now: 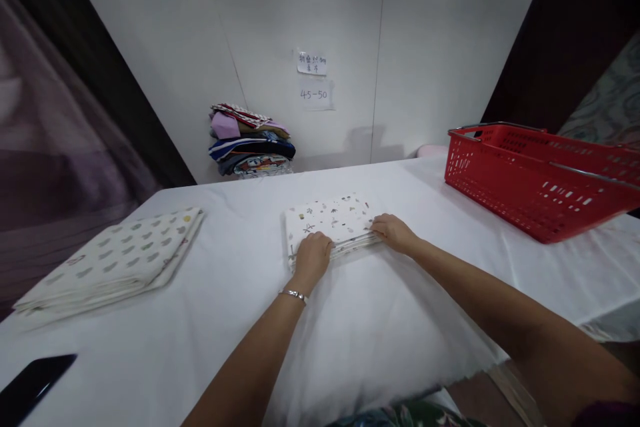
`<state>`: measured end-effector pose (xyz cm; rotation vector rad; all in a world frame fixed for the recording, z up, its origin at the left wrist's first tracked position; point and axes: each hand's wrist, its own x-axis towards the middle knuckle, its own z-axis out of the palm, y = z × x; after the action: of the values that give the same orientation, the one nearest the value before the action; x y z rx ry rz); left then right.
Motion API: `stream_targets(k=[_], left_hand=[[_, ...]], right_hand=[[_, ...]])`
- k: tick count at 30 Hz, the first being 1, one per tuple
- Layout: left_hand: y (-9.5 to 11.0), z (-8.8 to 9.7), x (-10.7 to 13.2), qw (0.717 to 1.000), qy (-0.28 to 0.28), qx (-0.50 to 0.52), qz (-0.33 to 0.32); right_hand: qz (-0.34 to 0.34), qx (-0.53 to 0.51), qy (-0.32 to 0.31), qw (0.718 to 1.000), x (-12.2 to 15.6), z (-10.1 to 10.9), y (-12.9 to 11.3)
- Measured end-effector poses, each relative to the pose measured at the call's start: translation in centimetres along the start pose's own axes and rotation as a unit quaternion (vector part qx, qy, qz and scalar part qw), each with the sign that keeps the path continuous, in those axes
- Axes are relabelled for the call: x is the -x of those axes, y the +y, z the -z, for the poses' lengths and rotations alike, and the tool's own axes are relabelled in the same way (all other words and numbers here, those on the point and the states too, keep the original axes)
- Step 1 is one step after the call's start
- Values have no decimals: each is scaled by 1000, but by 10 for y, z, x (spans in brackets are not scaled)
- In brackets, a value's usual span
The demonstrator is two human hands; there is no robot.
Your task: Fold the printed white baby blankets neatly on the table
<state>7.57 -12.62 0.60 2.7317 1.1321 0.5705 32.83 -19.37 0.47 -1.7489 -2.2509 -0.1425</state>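
A white folded cloth [333,217] with a small scattered print lies in the middle of the table, in several layers. My left hand [314,257], with a silver bracelet at the wrist, grips its near edge towards the left, fingers curled over the top. At the near right corner, my right hand [395,233] pinches the layers between thumb and fingers. Both thumbs are partly hidden.
On the left lies a larger folded cloth [120,253] with grey motifs. A dark phone [35,383] rests at the lower left. A red basket [530,180] stands on the right. Stacked fabrics [253,140] sit by the wall, below paper signs [317,95]. White cloth covers the table [220,320].
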Motion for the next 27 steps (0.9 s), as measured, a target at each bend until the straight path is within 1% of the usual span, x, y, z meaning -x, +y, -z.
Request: stream_targets(k=[3, 6, 8, 11, 15, 16, 18, 20, 22, 23, 25, 26, 27], left_hand=[[0, -2, 4, 1000, -1, -2, -20], [-1, -1, 5, 999, -12, 34, -35], [-1, 1, 4, 998, -2, 57, -34], [-3, 1, 3, 998, 15, 49, -33], [-6, -6, 10, 999, 7, 22, -27], [-5, -6, 11, 999, 6, 20, -24], [-4, -5, 11, 1000, 0, 19, -10], [-2, 3, 3, 999, -26, 22, 18], [-5, 11, -9, 998, -39, 19, 39], [-9, 15, -15, 998, -30, 10, 47], [-21, 16, -26, 997, -4, -24, 69], [-29, 13, -28, 995, -1, -38, 91], [-36, 9, -29, 992, -14, -44, 118]], right_hand=[[11, 1, 13, 1000, 9, -7, 2], [11, -5, 7, 1000, 16, -13, 3], [5, -8, 0, 1000, 18, -13, 2], [0, -10, -8, 1000, 20, -8, -1], [-1, -17, -28, 999, 15, 5, -9], [-1, -24, -25, 999, 10, 8, -13], [3, -52, 6, 999, -5, 10, -21], [6, -91, 48, 995, -29, 7, -30], [-2, -118, 65, 991, -56, 1, -35], [-10, -120, 62, 991, -70, -4, -36], [-31, -100, 36, 994, -92, -15, -31], [-47, -79, 15, 996, -99, -21, -25], [-66, -56, -11, 996, -103, -28, -18]])
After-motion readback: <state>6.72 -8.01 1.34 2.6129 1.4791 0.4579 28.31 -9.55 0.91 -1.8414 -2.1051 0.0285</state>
